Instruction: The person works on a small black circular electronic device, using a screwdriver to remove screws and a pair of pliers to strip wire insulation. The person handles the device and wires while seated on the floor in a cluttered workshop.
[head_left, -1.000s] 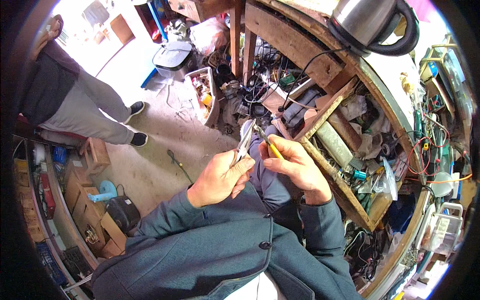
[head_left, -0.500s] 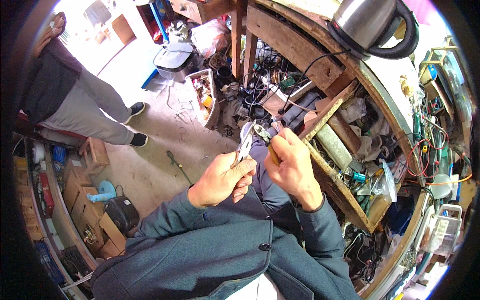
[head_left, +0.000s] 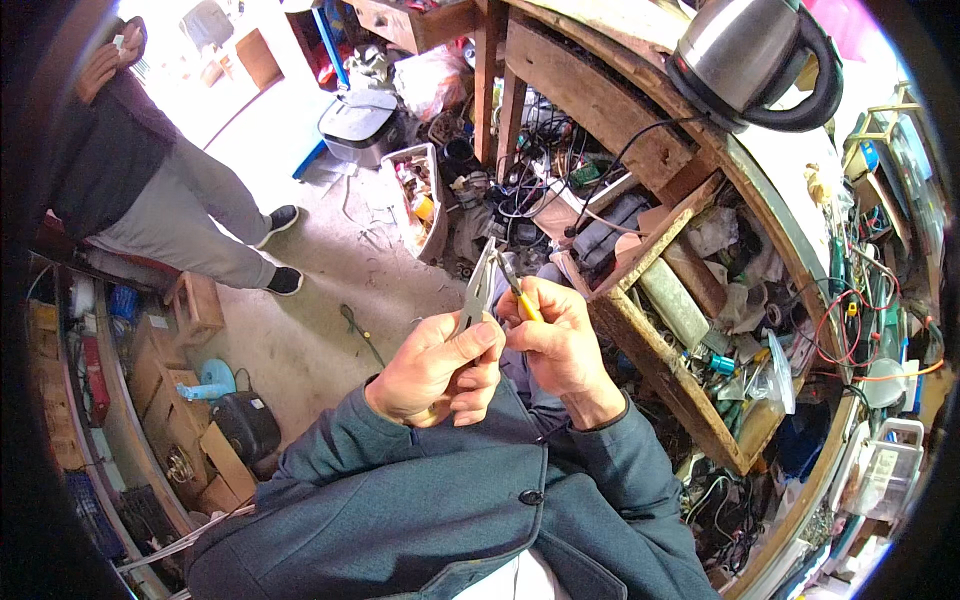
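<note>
In front of my coat my left hand (head_left: 440,368) is closed round a pair of silvery pliers (head_left: 475,297), their long jaws pointing away from me. My right hand (head_left: 560,340), also closed, grips yellow-handled pliers (head_left: 527,303) close beside them. The tips of the two tools come together at the top. Whatever small thing may sit between the tips is too small to make out. My fingers hide the handles of the silvery tool.
To my right is an open wooden drawer (head_left: 680,385) full of tools and parts, below a bench with a steel kettle (head_left: 733,60). A person (head_left: 180,200) stands at the far left. A screwdriver-like tool (head_left: 360,333) lies on the floor near a white bin (head_left: 420,205).
My right hand has turned and come left towards my left hand, so the yellow handle now shows. The silvery pliers have tilted slightly. The person at left has raised their hands into view.
</note>
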